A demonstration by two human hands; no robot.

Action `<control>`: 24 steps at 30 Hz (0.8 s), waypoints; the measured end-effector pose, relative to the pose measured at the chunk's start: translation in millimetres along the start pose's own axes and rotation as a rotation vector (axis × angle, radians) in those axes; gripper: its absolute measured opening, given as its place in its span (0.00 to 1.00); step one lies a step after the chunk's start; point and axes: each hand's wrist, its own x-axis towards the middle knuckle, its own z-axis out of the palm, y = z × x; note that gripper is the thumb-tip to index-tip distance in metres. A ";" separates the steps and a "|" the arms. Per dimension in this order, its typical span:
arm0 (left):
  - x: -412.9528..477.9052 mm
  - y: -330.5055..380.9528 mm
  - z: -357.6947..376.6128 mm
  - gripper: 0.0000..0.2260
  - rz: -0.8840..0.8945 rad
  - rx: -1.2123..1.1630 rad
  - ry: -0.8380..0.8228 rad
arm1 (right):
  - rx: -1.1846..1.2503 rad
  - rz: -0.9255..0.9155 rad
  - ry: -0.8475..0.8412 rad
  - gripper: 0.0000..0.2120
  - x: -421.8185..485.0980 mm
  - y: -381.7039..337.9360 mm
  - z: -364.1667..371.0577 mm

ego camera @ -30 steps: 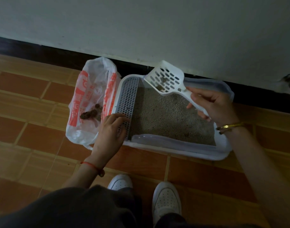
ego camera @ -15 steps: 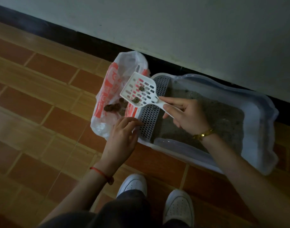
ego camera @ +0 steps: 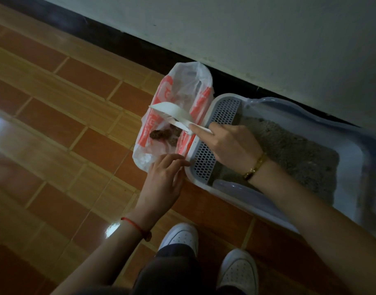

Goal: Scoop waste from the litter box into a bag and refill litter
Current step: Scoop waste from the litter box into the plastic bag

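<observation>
The scoop point(ego camera: 172, 116) has tipped edge-on over the bag point(ego camera: 182, 88), contents hidden; right hand point(ego camera: 229, 145) grips its handle, left hand point(ego camera: 163, 179) loosely open beside the bag.

Red print on bag point(ego camera: 183, 90): illegible

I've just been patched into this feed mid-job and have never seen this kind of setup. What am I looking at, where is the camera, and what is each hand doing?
There is no machine here: a person works with bare hands, and the one camera sits on their head, looking down past their white shoes. On the tiled floor, by the wall, lies a pale blue plastic litter box with grey litter. Beside it is an open white and red plastic bag holding dark waste clumps. The right hand grips the white slotted plastic scoop, tilted over the bag. The left hand rests at the bag's near edge, fingers loose; whether it pinches the plastic is unclear.
</observation>
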 end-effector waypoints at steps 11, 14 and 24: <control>4.9 9.9 2.0 0.13 0.045 -0.035 -0.029 | 0.137 0.215 0.016 0.21 -19.3 14.0 -12.3; 10.0 14.5 4.6 0.12 0.077 -0.050 -0.009 | 0.358 0.439 0.084 0.17 -30.7 24.3 -24.6; 32.1 44.4 17.3 0.16 0.194 -0.042 -0.067 | 0.889 1.084 0.120 0.12 -129.3 49.4 -67.2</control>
